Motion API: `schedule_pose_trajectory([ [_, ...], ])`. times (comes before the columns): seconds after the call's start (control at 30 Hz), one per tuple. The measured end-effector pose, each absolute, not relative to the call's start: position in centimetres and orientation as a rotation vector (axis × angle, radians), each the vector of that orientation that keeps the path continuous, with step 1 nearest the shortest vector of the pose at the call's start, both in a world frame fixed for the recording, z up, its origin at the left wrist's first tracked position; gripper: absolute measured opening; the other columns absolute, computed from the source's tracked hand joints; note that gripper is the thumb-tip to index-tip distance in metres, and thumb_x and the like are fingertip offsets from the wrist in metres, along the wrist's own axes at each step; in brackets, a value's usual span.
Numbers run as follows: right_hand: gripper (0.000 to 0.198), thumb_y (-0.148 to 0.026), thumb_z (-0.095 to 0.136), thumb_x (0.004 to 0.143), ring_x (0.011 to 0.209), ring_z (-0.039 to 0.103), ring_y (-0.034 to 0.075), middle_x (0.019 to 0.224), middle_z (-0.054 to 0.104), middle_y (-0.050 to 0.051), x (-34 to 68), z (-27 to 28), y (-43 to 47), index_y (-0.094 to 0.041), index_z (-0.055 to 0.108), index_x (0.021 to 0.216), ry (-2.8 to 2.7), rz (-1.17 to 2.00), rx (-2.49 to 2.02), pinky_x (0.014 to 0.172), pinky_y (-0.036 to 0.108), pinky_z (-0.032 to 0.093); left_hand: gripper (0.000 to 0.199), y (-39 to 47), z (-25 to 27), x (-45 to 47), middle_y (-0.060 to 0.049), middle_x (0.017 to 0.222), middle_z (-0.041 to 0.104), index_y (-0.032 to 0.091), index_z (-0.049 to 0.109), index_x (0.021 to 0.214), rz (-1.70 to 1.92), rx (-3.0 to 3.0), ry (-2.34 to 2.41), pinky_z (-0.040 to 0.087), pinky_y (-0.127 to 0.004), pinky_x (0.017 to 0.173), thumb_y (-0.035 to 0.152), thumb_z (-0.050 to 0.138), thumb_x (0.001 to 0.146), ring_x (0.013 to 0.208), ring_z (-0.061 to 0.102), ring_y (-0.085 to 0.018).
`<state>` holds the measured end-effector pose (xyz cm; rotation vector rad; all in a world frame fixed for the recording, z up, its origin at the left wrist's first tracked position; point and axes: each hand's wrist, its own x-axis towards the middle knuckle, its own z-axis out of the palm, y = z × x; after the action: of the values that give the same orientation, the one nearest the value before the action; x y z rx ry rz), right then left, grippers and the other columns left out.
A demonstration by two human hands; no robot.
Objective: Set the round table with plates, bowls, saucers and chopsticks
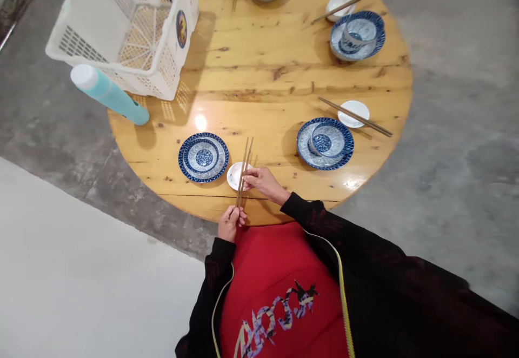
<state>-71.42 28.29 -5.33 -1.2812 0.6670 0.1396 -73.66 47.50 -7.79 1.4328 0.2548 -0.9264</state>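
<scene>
A pair of wooden chopsticks (245, 158) lies across a small white dish (234, 176) near the table's front edge. My left hand (231, 221) pinches the near ends of the chopsticks. Higher up, my right hand (261, 181) grips the same pair with its fingertips, at the dish's right side and partly covering it. Left of the dish sits a blue-patterned plate (183, 170) with a smaller bowl (204, 156) of the same pattern on it. To the right stands another blue-rimmed plate (300, 151) with a bowl (329, 140) in it.
Chopsticks (371, 124) rest over a white dish (354, 110) on the right. Further place settings stand along the far side of the round wooden table (251, 77). A white plastic crate (164, 71) and a light-blue bottle (115, 98) stand at the left.
</scene>
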Motion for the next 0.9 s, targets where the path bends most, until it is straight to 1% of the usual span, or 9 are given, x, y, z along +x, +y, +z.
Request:
schedule_pose_trajectory([
  [0.17,0.013,-0.010,0.054,0.073,0.057,0.063,0.013,0.059,0.065,-0.001,-70.8,-5.6,28.7,-0.015,0.065,0.072,0.687,0.218,-1.350,0.060,0.021,0.052,0.061,47.8,-8.8,-73.6,-0.002,0.071,0.066,0.013,0.066,0.088,-0.890,1.441,0.241,0.037,-0.019,0.048,0.069,0.077,0.066,0.051,0.051,-0.006],
  [0.3,0.012,-0.011,0.054,0.072,0.056,0.064,0.015,0.058,0.065,0.000,-70.4,-6.2,29.1,-0.015,0.064,0.075,0.694,0.217,-1.380,0.059,0.023,0.052,0.064,47.6,-9.1,-73.3,-0.003,0.072,0.067,0.013,0.067,0.089,-0.910,1.460,0.232,0.038,-0.018,0.048,0.070,0.078,0.064,0.052,0.051,-0.007],
  [0.43,0.013,-0.011,0.054,0.073,0.054,0.062,0.015,0.056,0.063,-0.002,-70.4,-6.9,29.1,-0.015,0.064,0.081,0.700,0.227,-1.395,0.057,0.023,0.051,0.065,46.9,-8.5,-73.3,-0.002,0.069,0.065,0.013,0.068,0.088,-0.894,1.508,0.208,0.038,-0.019,0.047,0.073,0.076,0.065,0.051,0.050,-0.007],
  [0.53,0.010,-0.011,0.055,0.073,0.056,0.062,0.014,0.058,0.064,-0.002,-70.6,-7.2,29.1,-0.016,0.064,0.077,0.677,0.242,-1.409,0.059,0.021,0.050,0.065,46.5,-8.0,-73.3,-0.002,0.069,0.064,0.013,0.068,0.087,-0.878,1.559,0.186,0.041,-0.020,0.048,0.074,0.074,0.065,0.052,0.051,-0.008],
  [0.63,0.011,-0.011,0.056,0.072,0.057,0.063,0.013,0.060,0.065,-0.002,-70.8,-7.1,29.0,-0.016,0.064,0.077,0.668,0.252,-1.423,0.059,0.020,0.049,0.066,46.1,-7.6,-73.3,-0.002,0.068,0.064,0.014,0.066,0.082,-0.877,1.600,0.193,0.042,-0.020,0.050,0.076,0.075,0.062,0.053,0.052,-0.008],
  [0.73,0.010,-0.011,0.055,0.072,0.056,0.063,0.014,0.059,0.065,-0.002,-70.9,-6.5,29.2,-0.017,0.063,0.077,0.670,0.271,-1.429,0.056,0.020,0.050,0.066,45.7,-7.2,-73.4,-0.002,0.064,0.062,0.015,0.062,0.075,-0.876,1.624,0.217,0.041,-0.020,0.049,0.078,0.075,0.059,0.052,0.051,-0.008],
  [0.9,0.008,-0.012,0.054,0.071,0.053,0.063,0.015,0.056,0.064,-0.001,-70.7,-5.4,29.4,-0.017,0.061,0.072,0.673,0.284,-1.431,0.053,0.021,0.052,0.061,45.2,-6.5,-73.1,-0.001,0.061,0.061,0.017,0.056,0.067,-0.893,1.626,0.193,0.040,-0.020,0.048,0.074,0.076,0.060,0.051,0.052,-0.009],
])
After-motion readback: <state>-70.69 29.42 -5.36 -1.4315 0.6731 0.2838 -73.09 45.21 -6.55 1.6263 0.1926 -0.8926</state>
